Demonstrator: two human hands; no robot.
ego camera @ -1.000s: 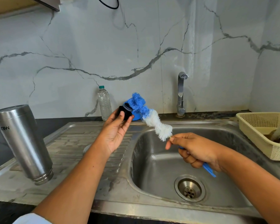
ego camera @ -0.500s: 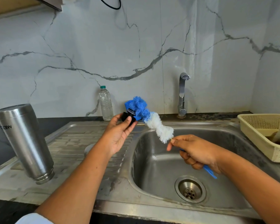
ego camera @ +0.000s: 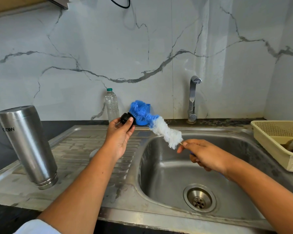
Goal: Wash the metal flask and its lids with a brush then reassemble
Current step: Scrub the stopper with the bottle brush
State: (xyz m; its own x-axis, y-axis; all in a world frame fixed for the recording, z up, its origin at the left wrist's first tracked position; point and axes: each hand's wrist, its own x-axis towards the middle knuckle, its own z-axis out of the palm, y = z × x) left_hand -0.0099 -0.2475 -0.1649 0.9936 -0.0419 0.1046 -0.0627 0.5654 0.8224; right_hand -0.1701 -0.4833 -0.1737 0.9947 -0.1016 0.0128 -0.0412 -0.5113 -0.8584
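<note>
Bristles meet plastic over a steel kitchen sink [ego camera: 167, 174]: the person's left hand [ego camera: 120, 137] pinches a small black flask lid [ego camera: 126, 119] between thumb and fingers, while the right hand [ego camera: 205, 156], fingers curled round the handle, holds the blue tip of a blue-and-white bottle brush [ego camera: 156, 125] against it. The metal flask [ego camera: 26, 146] stands mouth down on the drainboard [ego camera: 78, 149] at far left, well apart from both hands. A plastic water bottle [ego camera: 112, 105], blue cup [ego camera: 141, 123] and tap [ego camera: 192, 98] line the marble wall; a cream basket [ego camera: 267, 137] sits at right

Flask [ego camera: 26, 144] lettering (upside down) illegible
</note>
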